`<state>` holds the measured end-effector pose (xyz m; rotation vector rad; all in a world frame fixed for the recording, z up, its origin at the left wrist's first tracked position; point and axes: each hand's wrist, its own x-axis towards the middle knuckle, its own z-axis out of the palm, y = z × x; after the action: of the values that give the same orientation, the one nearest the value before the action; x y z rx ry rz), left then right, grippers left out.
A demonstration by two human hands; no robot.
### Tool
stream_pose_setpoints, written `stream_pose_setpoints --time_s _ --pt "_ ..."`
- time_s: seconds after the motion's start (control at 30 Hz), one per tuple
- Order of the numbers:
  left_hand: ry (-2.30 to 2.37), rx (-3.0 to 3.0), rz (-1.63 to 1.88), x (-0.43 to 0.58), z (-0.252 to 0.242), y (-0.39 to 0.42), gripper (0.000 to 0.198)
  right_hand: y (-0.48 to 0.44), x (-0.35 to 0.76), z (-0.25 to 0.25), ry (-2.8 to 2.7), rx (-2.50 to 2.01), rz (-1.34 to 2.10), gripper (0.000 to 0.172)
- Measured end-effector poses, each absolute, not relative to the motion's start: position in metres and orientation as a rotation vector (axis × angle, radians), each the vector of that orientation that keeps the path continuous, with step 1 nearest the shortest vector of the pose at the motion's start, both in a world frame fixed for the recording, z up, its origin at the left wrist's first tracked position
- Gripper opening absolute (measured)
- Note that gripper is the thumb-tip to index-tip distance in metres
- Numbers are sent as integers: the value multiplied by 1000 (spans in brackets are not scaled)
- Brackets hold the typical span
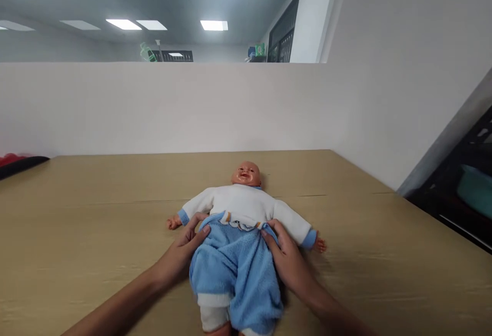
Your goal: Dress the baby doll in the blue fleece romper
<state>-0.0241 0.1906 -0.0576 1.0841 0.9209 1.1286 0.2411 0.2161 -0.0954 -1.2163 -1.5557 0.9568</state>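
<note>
Blue fleece trousers (234, 269) on supine doll (246, 208), left hand (182, 254), right hand (286, 256), both hands pinching waistband

Left hand (183, 250) and right hand (285, 254) grip the blue trousers (234, 269) waistband on a doll (246, 208) (lying face-up) on the table (96, 213).

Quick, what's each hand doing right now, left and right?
Left hand: gripping the waistband of the doll's blue trousers.
Right hand: gripping the same waistband on the other side.
</note>
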Motion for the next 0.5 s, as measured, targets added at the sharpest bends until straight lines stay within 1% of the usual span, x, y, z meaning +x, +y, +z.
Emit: stream_pose_setpoints --time_s 0.07,0.13,0.2,0.27,0.37,0.43,0.5 --pt "994 1144 1119 -24 -56 187 43 212 239 -94 -1551 -1229 990 39" --pt "1118 1291 1067 -29 -53 184 41 209 240 -91 -1586 -1235 966 38" --pt "1227 1489 1050 -35 -50 182 34 207 241 -85 -1633 -1236 881 34" --pt "1304 1671 1107 -39 -47 182 28 206 243 -79 -1666 -1226 741 29" --pt "1345 1702 1166 -36 -44 189 26 210 245 -74 -1644 -1202 600 24" --pt "1357 1594 1158 -29 -45 199 28 221 246 -74 -1627 -1223 654 22" --pt "1370 1445 1184 -20 -47 212 30 240 245 -77 -1566 -1265 809 22"
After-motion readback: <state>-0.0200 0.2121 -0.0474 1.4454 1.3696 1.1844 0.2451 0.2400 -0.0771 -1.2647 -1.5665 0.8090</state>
